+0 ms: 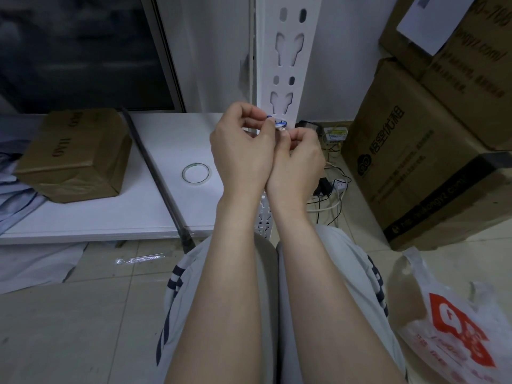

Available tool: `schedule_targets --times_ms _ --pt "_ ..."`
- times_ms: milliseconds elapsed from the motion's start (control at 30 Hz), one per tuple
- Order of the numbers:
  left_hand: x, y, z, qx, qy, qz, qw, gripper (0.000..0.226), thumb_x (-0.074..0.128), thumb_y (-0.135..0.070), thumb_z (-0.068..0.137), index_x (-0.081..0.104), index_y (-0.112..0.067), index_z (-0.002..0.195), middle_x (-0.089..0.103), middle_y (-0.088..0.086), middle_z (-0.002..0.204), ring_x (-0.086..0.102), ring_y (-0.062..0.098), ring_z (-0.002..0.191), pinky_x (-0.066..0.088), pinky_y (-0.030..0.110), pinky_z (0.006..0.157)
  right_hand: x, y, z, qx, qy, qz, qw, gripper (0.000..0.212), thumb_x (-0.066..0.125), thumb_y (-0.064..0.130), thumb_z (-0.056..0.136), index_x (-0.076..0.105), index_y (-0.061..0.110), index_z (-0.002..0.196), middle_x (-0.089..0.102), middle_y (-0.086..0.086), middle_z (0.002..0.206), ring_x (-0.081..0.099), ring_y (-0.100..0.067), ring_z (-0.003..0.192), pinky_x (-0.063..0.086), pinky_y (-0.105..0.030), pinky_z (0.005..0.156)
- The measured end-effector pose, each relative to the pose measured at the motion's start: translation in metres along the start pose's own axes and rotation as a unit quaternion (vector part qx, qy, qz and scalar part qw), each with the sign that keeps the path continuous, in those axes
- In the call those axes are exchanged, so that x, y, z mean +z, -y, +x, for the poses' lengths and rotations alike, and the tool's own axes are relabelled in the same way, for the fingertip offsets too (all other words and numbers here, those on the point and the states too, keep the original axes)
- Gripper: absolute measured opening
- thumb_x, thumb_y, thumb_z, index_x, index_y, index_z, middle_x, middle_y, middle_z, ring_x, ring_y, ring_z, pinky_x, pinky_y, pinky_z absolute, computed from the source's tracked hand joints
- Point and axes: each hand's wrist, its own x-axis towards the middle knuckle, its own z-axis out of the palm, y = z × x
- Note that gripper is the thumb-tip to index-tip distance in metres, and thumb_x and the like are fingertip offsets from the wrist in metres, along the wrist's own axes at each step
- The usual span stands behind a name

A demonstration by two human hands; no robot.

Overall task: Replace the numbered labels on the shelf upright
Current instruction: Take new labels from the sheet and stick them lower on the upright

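A white slotted shelf upright [286,65] stands straight ahead, with keyhole cut-outs down its face. Both my hands meet in front of it at about shelf height. My left hand [243,145] has its fingers curled and pinches a small label with blue marks [277,122] against the upright. My right hand [299,156] is curled beside it, its fingertips pinching the same label from the right. The number on the label is hidden by my fingers.
A white shelf board [110,212] lies to the left with a roll of clear tape [196,173], a cardboard box [74,156] and a dark rod [158,178]. Stacked cartons [432,139] stand right, cables and a power strip [332,189] behind, a plastic bag [448,322] near right.
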Motion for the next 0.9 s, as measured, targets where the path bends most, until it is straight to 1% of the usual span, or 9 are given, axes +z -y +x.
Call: schedule_targets --times_ms 67,133,233,333,433,500,600,767,900 --pt "0.0 -0.0002 -0.0001 -0.003 0.0 -0.001 1.0 0.028 0.072 -0.014 0.078 0.053 -0.033 0.07 0.063 -0.014 0.067 0.065 0.011 0.063 0.056 0.038 0.067 -0.0004 0.0 -0.0002 0.006 0.002 0.002 1.0 0.01 0.055 0.021 0.096 0.061 0.013 0.093 0.066 0.0 0.095 0.058 -0.018 0.088 0.043 -0.035 0.072" --pt "0.0004 -0.0004 -0.0006 -0.001 0.001 -0.003 1.0 0.027 0.071 -0.015 0.078 0.053 -0.033 0.069 0.063 -0.013 0.066 0.066 0.015 0.062 0.055 0.039 0.066 -0.0022 -0.001 0.001 0.017 -0.003 0.008 1.0 0.009 0.054 0.019 0.095 0.059 0.012 0.092 0.065 -0.001 0.094 0.055 -0.017 0.085 0.036 -0.031 0.068" --pt "0.0014 -0.001 -0.0018 0.001 0.0 0.0 1.0 0.028 0.071 -0.015 0.078 0.051 -0.033 0.069 0.063 -0.012 0.067 0.066 0.016 0.062 0.055 0.041 0.067 -0.0058 -0.0021 0.0042 0.045 -0.013 0.046 0.998 0.008 0.054 0.014 0.094 0.055 0.016 0.086 0.06 0.004 0.083 0.052 -0.014 0.08 0.028 -0.026 0.064" --pt "0.0017 -0.0017 -0.0019 0.0 -0.002 -0.001 1.0 0.028 0.071 -0.015 0.078 0.051 -0.033 0.069 0.063 -0.012 0.067 0.065 0.015 0.062 0.056 0.042 0.066 -0.007 -0.0004 0.0047 0.043 -0.021 0.096 0.994 0.009 0.058 0.01 0.091 0.059 0.015 0.084 0.054 0.013 0.068 0.052 -0.001 0.066 0.033 -0.02 0.061" --pt "0.001 -0.0025 -0.0017 -0.004 -0.002 0.0 1.0 0.028 0.072 -0.014 0.078 0.053 -0.033 0.069 0.064 -0.012 0.067 0.065 0.013 0.063 0.056 0.041 0.067 -0.007 0.0018 0.0027 0.023 -0.024 0.134 0.99 0.007 0.06 0.007 0.09 0.063 0.01 0.084 0.055 0.016 0.067 0.052 0.01 0.062 0.037 -0.008 0.061" --pt "0.0006 -0.003 -0.0014 -0.012 -0.003 -0.006 1.0 0.026 0.072 -0.014 0.077 0.054 -0.031 0.069 0.065 -0.011 0.067 0.065 0.013 0.062 0.056 0.04 0.066 -0.0065 0.0024 0.0018 0.01 -0.024 0.164 0.986 0.008 0.06 0.005 0.09 0.063 0.009 0.084 0.057 0.015 0.069 0.052 0.009 0.062 0.038 -0.008 0.064" --pt "0.0005 -0.0026 -0.0006 -0.028 -0.004 -0.033 0.999 0.022 0.073 -0.012 0.076 0.058 -0.028 0.07 0.066 -0.008 0.065 0.066 0.016 0.061 0.057 0.043 0.066 -0.0068 0.0038 0.0014 -0.006 -0.011 0.207 0.978 0.012 0.06 0.002 0.089 0.06 0.01 0.08 0.058 0.013 0.071 0.052 0.006 0.06 0.042 -0.015 0.064" --pt "0.0002 -0.0014 0.001 -0.048 0.006 -0.069 0.996 0.02 0.071 -0.009 0.075 0.06 -0.025 0.071 0.066 -0.005 0.064 0.067 0.021 0.063 0.058 0.046 0.068 -0.0094 0.0073 0.0 -0.01 0.019 0.258 0.966 0.016 0.056 -0.006 0.091 0.057 0.004 0.079 0.057 0.006 0.069 0.052 0.008 0.054 0.041 -0.01 0.056" --pt "-0.0015 -0.0049 0.0011 -0.055 0.032 -0.103 0.993 0.019 0.068 -0.002 0.078 0.062 -0.02 0.074 0.066 -0.003 0.065 0.066 0.018 0.062 0.057 0.035 0.064 -0.0089 0.0074 0.0003 0.009 0.04 0.281 0.959 0.021 0.055 -0.004 0.093 0.056 0.009 0.077 0.057 0.007 0.067 0.055 0.005 0.052 0.044 -0.017 0.053"
